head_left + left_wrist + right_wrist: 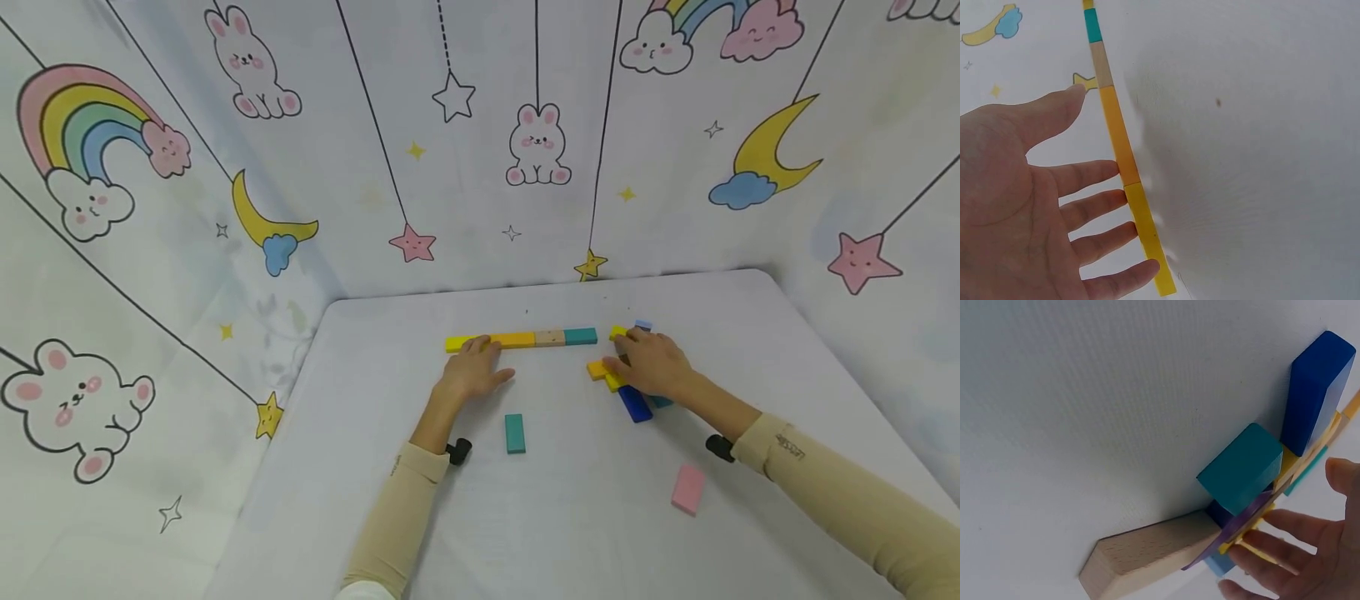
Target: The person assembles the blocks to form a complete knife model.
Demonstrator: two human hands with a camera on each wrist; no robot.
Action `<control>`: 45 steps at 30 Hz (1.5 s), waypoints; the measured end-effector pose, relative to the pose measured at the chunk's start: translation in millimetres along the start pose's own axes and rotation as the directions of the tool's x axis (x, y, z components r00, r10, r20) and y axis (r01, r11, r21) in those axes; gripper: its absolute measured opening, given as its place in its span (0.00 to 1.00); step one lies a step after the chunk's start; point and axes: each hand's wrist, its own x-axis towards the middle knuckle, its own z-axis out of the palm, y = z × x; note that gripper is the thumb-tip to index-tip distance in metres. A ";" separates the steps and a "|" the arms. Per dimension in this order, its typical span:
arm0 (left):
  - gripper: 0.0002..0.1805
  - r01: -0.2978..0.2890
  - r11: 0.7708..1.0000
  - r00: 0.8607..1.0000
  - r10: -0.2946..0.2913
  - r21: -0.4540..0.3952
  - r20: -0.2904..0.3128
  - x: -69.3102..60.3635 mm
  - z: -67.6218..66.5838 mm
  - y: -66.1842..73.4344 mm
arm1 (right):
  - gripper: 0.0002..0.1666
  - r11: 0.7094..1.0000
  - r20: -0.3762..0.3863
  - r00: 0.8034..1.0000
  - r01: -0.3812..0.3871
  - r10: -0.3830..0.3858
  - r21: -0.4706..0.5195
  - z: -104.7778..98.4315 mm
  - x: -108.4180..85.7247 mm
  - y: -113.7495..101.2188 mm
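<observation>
Four fingers of the left hand (472,369) spread and nearly straight, tips touching the near long side of the row: forefinger at the orange block (1120,135), the other three along the yellow block (1152,240). Thumb apart; nothing pinched.

Right hand (651,364) lies over the pile, fingers apart and lightly bent, tips at a thin purple piece (1235,528) and yellow pieces under it; thumb clear of them. No pinch visible; exact contact cannot be told.

Row: long axis runs left to right, along the far side of the table (360,400). Order from left: yellow, orange, plain wood block (550,337), teal end block (581,336). Key relation, my judgement: the teal end points at the pile, a short gap between; right hand is nearer that end, left hand the yellow one.

Pile's dark blue block (636,405) sticks out toward the person, aslant to the row.

Farther out: loose teal block (514,434), near the left hand, long axis roughly across the row's line; pink block (687,490), on the right hand's side, well apart from the pile.
</observation>
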 end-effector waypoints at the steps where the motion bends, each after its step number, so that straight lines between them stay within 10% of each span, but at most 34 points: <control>1: 0.39 0.002 1.000 1.000 -0.002 -0.001 0.003 0.1 0.2 0.1 | 0.35 1.000 0.003 1.000 0.005 -0.005 0.001 -0.1 0.2 0.6; 45: 0.37 0.017 1.000 1.000 -0.017 -0.013 -0.003 -1.8 -2.0 1.2 | 0.36 0.997 0.005 0.999 0.041 -0.041 0.066 6.9 3.1 4.4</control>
